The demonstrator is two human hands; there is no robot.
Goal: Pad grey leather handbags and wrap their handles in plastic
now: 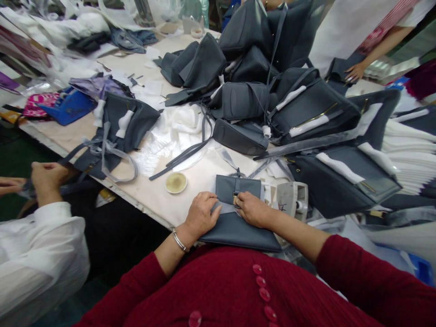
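Note:
A dark blue-grey handbag (238,231) lies before me at the table's front edge, its upper part carrying a strap and a gold buckle (235,199). My right hand (251,210) grips at the buckle from the right, fingertips pressed together on it. On the bag's left side rests my left hand (201,214), fingers curled, with a small grey piece (215,206) showing between thumb and fingers; its kind is unclear. A round dish (176,182) with yellowish contents sits just beyond my left hand. Right of the bag stands a pale tape dispenser (293,200).
Several dark handbags (245,100) are heaped across the table's middle and right. Another bag (126,120) lies at left, near a co-worker's hand (47,179). A second person's hand (356,71) touches a bag at far right. White wrapping (173,131) covers the middle.

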